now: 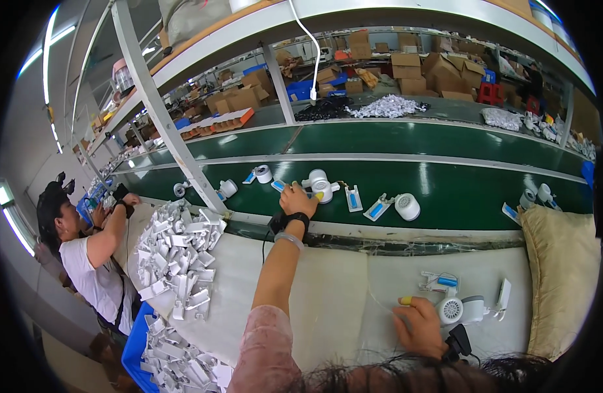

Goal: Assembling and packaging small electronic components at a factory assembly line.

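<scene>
My left hand (298, 202) reaches across to the green conveyor belt, its fingers and yellow-wrapped thumb closed on a white round fan part (319, 179). Beside that hand, a blue battery in a white holder (278, 186) lies on the belt. Over the pale tabletop, my right hand (419, 329) is held with its fingers apart and slightly bent; one fingertip is wrapped in yellow. Just right of it sits a white fan part with a round grille (450, 310), next to a grey-white cylinder (472, 308). A blue battery in a white holder (447, 281) lies behind them.
White plastic pieces (180, 252) form a heap at left, above a blue bin (136, 340) holding more. A metal post (164, 108) rises beside the belt (472, 196). More fan parts (407, 206) lie there. A tan cushion (557, 281) borders the right; a co-worker (95, 268) sits left.
</scene>
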A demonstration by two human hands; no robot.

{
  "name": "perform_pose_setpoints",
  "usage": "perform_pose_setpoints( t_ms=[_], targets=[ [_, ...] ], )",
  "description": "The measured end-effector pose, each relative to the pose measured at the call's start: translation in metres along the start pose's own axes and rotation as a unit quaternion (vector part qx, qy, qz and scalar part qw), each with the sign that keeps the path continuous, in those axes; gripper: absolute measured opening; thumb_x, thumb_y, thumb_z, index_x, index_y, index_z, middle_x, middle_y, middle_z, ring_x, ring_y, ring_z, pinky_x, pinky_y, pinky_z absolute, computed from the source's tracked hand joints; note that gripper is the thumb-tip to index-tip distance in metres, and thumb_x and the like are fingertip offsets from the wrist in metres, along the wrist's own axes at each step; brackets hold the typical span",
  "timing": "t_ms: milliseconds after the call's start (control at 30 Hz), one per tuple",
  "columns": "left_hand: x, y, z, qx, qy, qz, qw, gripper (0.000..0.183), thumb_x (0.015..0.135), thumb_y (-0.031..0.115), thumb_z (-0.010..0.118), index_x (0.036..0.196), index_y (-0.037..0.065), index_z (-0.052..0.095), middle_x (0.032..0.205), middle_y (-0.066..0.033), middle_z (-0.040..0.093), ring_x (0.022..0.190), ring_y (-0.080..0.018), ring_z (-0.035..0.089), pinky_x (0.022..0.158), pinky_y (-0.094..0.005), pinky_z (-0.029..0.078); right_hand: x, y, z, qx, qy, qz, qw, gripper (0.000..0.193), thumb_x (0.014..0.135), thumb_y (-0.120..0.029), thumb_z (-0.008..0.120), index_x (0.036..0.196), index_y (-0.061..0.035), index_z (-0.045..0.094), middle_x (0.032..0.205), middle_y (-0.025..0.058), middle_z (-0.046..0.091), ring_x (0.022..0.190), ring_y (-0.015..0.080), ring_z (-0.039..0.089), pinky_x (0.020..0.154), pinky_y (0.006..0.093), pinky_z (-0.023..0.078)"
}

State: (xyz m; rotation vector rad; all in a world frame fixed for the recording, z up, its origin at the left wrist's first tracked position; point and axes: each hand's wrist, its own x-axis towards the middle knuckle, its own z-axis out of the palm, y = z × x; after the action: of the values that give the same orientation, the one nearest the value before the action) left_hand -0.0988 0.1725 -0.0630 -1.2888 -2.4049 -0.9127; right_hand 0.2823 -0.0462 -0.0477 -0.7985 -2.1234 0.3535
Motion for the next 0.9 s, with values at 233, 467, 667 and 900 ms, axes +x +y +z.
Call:
perform_pose_setpoints(
  t_ms=[233, 467, 667, 900],
  targets=[
    [0.005, -0.041, -0.038, 0.011, -0.098, -0.017, 0.995, 0.067, 0.067, 0.026, 0.081, 0.123, 0.009, 0.048, 0.116, -0.0150, 0.053, 0.098, -0.0351, 0.063, 0.083, -0.0490, 0.051, -0.006, 0.006, 0.007, 0.044, -0.026, -0.002, 0.999, 0.019, 0.074, -0.005, 0.070, 0.092, -0.0044, 0.064, 0.103, 0.0134, 0.061, 0.090, 0.0329, 0.060, 0.076, 0.0404, 0.048],
    [-0.111, -0.007, -0.096, -0.240, -0.089, 0.198, 0.946, 0.067, 0.069, 0.011, 0.081, 0.124, 0.001, 0.044, 0.113, -0.0173, 0.051, 0.101, -0.0335, 0.057, 0.085, -0.0381, 0.050, -0.011, -0.006, 0.003, 0.173, -0.067, 0.117, 0.976, 0.022, 0.083, -0.002, 0.065, 0.105, -0.0033, 0.060, 0.104, 0.0122, 0.062, 0.093, 0.0256, 0.062, 0.079, 0.0366, 0.052],
    [-0.205, 0.035, -0.148, -0.442, -0.273, 0.259, 0.814, 0.067, 0.072, 0.011, 0.081, 0.127, 0.003, 0.044, 0.123, -0.0163, 0.047, 0.119, -0.0304, 0.049, 0.098, -0.0375, 0.045, -0.010, 0.001, 0.004, 0.505, -0.084, 0.380, 0.771, 0.039, 0.101, -0.027, 0.045, 0.127, 0.0022, 0.048, 0.116, 0.0132, 0.060, 0.102, 0.0230, 0.061, 0.087, 0.0398, 0.053],
    [-0.263, 0.053, -0.179, -0.367, -0.315, 0.551, 0.680, 0.067, 0.073, 0.011, 0.075, 0.132, 0.004, 0.045, 0.142, -0.0201, 0.036, 0.127, -0.0380, 0.041, 0.102, -0.0445, 0.040, -0.001, 0.003, -0.012, 0.607, -0.097, 0.414, 0.672, 0.050, 0.102, -0.042, 0.040, 0.126, -0.0005, 0.054, 0.118, 0.0124, 0.061, 0.103, 0.0185, 0.061, 0.087, 0.0337, 0.051]
  ],
)
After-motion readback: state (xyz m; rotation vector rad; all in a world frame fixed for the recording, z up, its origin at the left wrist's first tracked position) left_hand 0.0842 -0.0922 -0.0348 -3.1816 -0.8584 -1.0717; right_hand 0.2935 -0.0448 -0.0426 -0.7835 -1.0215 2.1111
